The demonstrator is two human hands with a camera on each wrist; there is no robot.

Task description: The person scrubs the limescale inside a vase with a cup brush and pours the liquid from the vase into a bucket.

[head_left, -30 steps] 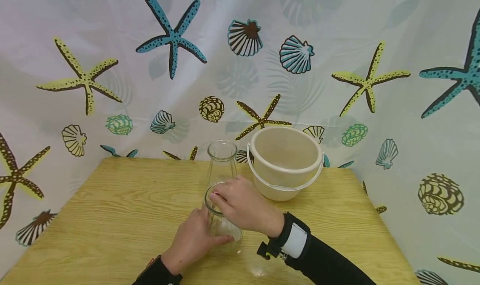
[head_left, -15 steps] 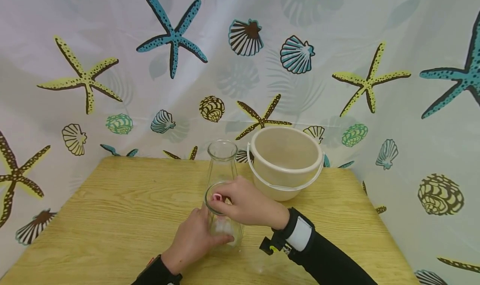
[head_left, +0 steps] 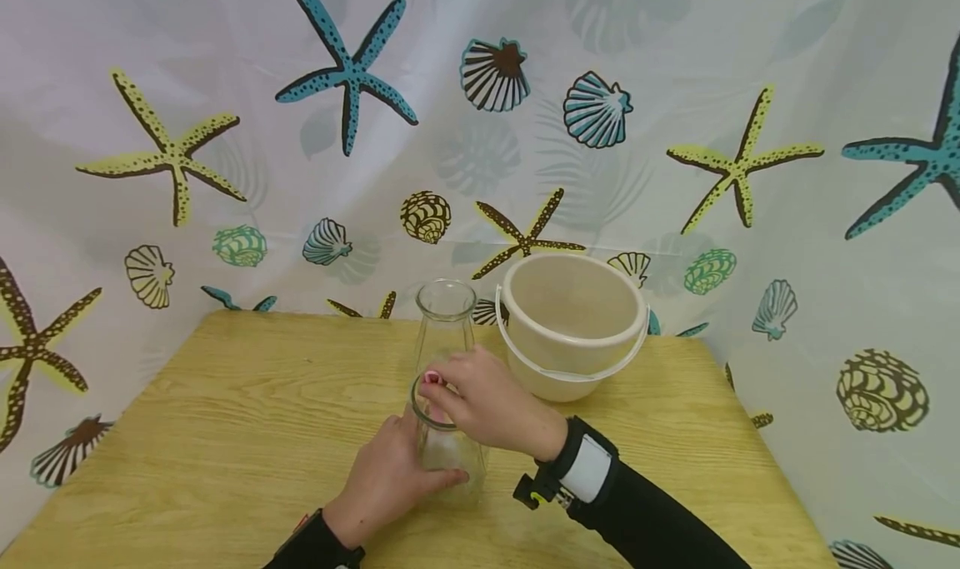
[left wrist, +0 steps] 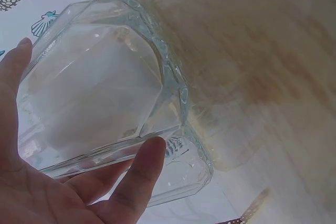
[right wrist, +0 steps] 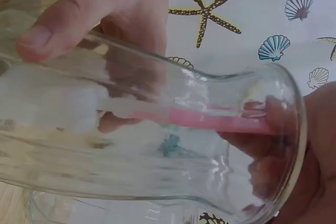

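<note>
My left hand (head_left: 397,469) holds the lower body of a clear faceted glass vase (head_left: 456,452), thumb across its front. At the vase's mouth, my right hand (head_left: 495,406) grips a bottle brush by its pink handle (right wrist: 215,121). The brush's white head (right wrist: 50,98) is down inside the vase, seen through the glass in the right wrist view. In the left wrist view the vase's thick base (left wrist: 178,87) faces the camera, with a whitish blur behind the glass. Right behind it stands a second clear glass vase (head_left: 442,336).
A cream bucket (head_left: 573,369) with a white handle stands at the back right of the wood-grain table (head_left: 285,402). A white curtain (head_left: 465,169) printed with starfish and shells hangs behind and along both sides.
My right hand dipped and turned with the brush, then rose slightly, its pink end now higher at the rim. My left hand and the vase have kept their place.
</note>
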